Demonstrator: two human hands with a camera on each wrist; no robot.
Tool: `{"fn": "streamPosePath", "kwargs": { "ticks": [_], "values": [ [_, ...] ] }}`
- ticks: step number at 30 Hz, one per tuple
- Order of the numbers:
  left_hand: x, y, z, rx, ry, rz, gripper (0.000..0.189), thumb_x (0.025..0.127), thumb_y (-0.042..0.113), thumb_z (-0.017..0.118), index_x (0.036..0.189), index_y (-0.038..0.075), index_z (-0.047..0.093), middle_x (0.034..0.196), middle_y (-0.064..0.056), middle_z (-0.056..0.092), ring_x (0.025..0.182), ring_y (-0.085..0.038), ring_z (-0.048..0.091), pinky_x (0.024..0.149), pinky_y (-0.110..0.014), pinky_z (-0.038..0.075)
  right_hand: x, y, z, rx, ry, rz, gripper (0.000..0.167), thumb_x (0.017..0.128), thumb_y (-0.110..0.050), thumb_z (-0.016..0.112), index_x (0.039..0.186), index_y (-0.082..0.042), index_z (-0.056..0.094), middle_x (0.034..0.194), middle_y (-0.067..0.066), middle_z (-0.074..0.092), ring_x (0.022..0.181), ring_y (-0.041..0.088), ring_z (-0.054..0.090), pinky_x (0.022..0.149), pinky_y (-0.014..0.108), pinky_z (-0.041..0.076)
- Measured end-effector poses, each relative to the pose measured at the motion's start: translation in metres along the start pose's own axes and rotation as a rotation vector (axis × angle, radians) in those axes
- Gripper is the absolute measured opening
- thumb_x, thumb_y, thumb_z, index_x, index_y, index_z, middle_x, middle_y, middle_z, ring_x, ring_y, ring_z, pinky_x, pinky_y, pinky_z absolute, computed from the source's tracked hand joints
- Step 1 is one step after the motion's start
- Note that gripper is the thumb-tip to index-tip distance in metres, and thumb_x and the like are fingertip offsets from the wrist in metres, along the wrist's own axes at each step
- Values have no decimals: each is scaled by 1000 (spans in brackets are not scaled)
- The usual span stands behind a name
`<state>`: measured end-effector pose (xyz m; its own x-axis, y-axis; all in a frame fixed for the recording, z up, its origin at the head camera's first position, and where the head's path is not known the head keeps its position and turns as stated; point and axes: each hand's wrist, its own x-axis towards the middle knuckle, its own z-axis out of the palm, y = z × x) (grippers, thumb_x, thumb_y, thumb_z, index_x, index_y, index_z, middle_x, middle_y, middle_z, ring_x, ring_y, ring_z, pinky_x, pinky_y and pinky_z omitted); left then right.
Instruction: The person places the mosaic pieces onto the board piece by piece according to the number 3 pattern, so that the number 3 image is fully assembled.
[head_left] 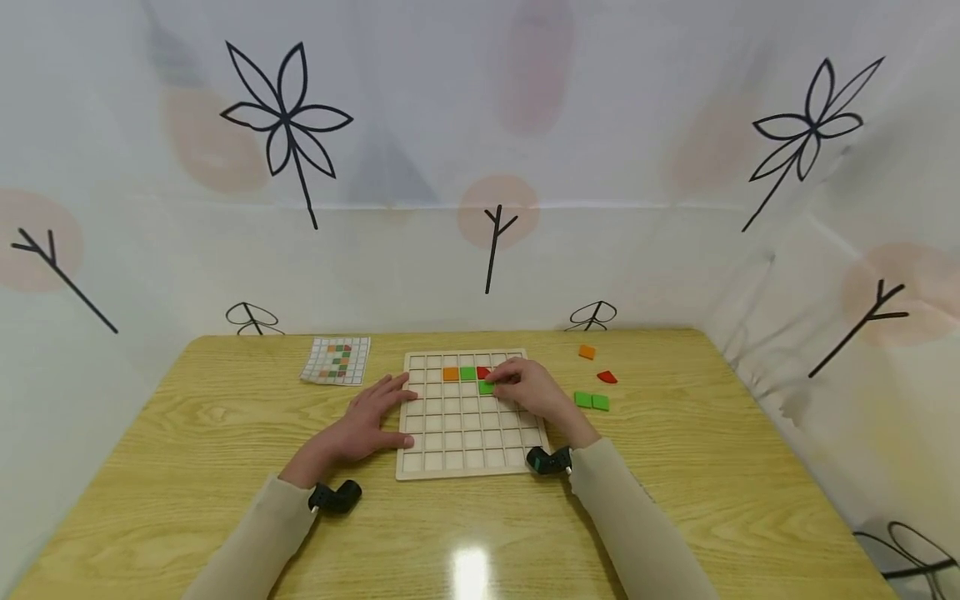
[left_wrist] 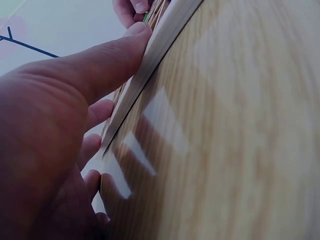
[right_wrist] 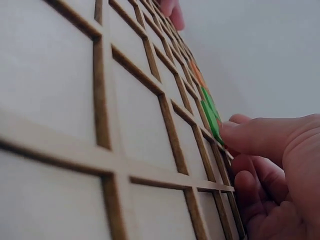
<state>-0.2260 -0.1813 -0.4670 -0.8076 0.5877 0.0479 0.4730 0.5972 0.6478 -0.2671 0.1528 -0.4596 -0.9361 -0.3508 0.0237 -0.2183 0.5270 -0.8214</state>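
A wooden grid board (head_left: 453,477) lies on the table with small tiles in its upper cells. An orange tile (head_left: 451,374), a green square tile (head_left: 468,373) and a red tile (head_left: 482,372) form a row. Just below the red one is another green square tile (head_left: 486,388), pinched at its right side by the thumb and fingers of my right hand (head_left: 528,388); the fingertips partly cover it. My left hand (head_left: 367,425) rests along the board's left edge, fingers spread and thumb on the rim. In the left wrist view, the thumb (left_wrist: 112,62) touches the board's edge.
Right of the board lie a loose orange tile (head_left: 587,352), a red quarter-round tile (head_left: 607,377) and a pair of green tiles (head_left: 592,401). A paper card (head_left: 358,377) with a coloured grid pattern lies at the left. A patterned cloth (head_left: 412,275) hangs behind the table (head_left: 225,433).
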Motion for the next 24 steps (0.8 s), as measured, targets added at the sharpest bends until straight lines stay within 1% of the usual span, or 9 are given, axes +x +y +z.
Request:
{"fn": "streamPosePath", "kwargs": {
  "ticks": [5,10,13,16,20,24],
  "values": [
    [-1,-2,0,0,4,-7,69,89,43,74,145,13,49,165,-9,19,150,-38,6,112,-68,5,3,2,1,51,43,49,18,94,-11,69,111,-14,76,113,1,67,98,19,60,86,39,49],
    [-2,-4,3,-6,2,-8,68,89,44,73,145,14,49,165,-9,19,150,-38,6,111,-69,5,0,2,-6,131,67,44,21,96,-9,66,116,-9,74,121,6,66,104,23,61,86,39,51],
    [-2,-3,4,-7,3,-4,67,90,43,73,145,14,49,165,-10,19,150,-38,6,110,-69,6,-3,5,-13,151,88,51,22,96,-9,66,116,-8,73,123,7,66,107,24,62,88,39,52],
    [-2,0,2,-6,1,-1,67,89,42,74,145,13,49,164,-10,19,150,-38,6,111,-69,6,-8,11,-22,112,102,48,21,96,-10,66,115,-7,73,120,7,67,106,24,62,88,38,51],
    [-1,3,1,2,-3,6,67,89,41,74,145,13,50,164,-11,19,150,-39,7,111,-68,7,-19,17,-36,40,105,44,20,96,-12,67,114,-6,73,115,8,69,102,24,62,82,36,49],
    [0,1,0,12,1,9,67,89,41,74,144,12,50,164,-12,19,150,-40,7,111,-68,8,-33,19,-48,-8,90,28,20,96,-13,68,114,-6,73,114,9,69,100,25,62,78,35,50]
  ]
}}
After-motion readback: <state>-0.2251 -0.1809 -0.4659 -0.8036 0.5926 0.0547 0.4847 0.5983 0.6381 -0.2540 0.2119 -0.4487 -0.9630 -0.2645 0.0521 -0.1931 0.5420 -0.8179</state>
